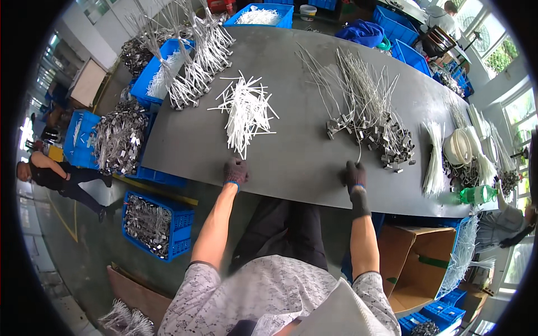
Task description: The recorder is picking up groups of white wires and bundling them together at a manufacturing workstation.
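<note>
At the near end of a loose pile of thin white tubes (246, 112), my left hand (235, 171) in a dark glove is closed on the tip of a white tube. My right hand (355, 175), also gloved, pinches the end of a thin wire (359, 152) that comes from a heap of wires with metal clips (386, 134). The long wires of that heap fan out toward the far side. Both hands are low over the grey table (291, 151), apart from each other. The fingertips are too small to make out in detail.
Bundles of white-sleeved wires (196, 67) stand at the table's far left. Blue crates (188, 224) of clips line the left floor. A white bundle (432, 162), a tape roll (458, 147) and a green bottle (478, 195) sit right. Below is a cardboard box (414, 263).
</note>
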Available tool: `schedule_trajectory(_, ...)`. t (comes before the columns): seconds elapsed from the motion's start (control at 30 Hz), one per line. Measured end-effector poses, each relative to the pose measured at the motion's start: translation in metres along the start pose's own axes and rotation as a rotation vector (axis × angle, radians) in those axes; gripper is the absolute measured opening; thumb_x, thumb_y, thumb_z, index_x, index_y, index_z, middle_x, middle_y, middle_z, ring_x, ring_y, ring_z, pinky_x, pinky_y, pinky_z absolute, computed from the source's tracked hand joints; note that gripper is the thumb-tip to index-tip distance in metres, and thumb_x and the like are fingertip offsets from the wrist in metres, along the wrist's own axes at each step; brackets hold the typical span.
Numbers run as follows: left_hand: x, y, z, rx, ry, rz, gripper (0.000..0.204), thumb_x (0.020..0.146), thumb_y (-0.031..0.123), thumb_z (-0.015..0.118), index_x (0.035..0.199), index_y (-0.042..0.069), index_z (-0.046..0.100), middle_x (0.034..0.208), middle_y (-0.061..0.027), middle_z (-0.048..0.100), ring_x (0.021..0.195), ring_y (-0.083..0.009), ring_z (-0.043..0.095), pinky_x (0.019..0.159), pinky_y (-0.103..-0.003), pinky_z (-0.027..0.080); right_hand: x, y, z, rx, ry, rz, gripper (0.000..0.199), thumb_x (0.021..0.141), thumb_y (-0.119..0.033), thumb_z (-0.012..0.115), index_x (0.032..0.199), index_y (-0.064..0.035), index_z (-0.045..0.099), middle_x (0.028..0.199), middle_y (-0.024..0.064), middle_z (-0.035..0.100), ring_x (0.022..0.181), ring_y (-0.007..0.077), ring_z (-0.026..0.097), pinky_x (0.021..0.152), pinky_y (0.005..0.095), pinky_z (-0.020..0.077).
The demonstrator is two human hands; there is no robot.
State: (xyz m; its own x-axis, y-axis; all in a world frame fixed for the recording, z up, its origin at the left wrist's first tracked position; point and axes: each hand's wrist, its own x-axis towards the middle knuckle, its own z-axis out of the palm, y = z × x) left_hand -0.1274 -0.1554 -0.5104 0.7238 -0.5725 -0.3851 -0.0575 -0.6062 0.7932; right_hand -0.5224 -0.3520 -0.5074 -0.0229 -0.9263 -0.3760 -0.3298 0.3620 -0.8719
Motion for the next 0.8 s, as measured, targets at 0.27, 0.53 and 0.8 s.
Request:
schedule_trajectory(0.27, -0.035, -0.013, 0.018, -0.826, -0.432, -0.364, 0.005, 0.093, 0.014, 0.069, 0.090, 0.011, 0.067, 0.072, -0.0004, 0.064, 0.059, -0.0120, 0.060, 0.053, -0.027, 0.051, -0.187, 0.190, -0.105, -0.937, 0.292, -0.271, 0.028, 0.095, -0.021, 0.060, 0.117, -0.0046, 0.056, 0.097, 0.0126, 0.069, 0.087, 0.0277, 0.069, 0.079, 0.0362, 0.0552)
schedule_trajectory(0.53, -0.103, 0.063, 0.099, -1.067, -0.748, -0.279, 0.015, 0.095, 0.006, 0.065, 0.106, -0.001, 0.060, 0.095, -0.0095, 0.065, 0.084, -0.0224, 0.068, 0.077, -0.037, 0.063, -0.326, 0.239, -0.134, -1.012, -0.117, 0.003, 0.018, 0.093, -0.020, 0.054, 0.101, -0.0048, 0.060, 0.096, 0.0267, 0.069, 0.094, 0.0456, 0.068, 0.077, 0.0525, 0.0541)
schedule_trajectory(0.8, -0.143, 0.150, 0.149, -1.236, -0.352, 0.049, 0.017, 0.101, 0.016, 0.060, 0.099, -0.001, 0.056, 0.088, -0.0142, 0.068, 0.075, -0.0270, 0.072, 0.069, -0.042, 0.064, -0.286, 0.129, -0.090, -1.115, -0.179, -0.184, 0.018, 0.096, -0.021, 0.050, 0.100, -0.0081, 0.062, 0.094, 0.0215, 0.070, 0.092, 0.0447, 0.068, 0.073, 0.0528, 0.0539)
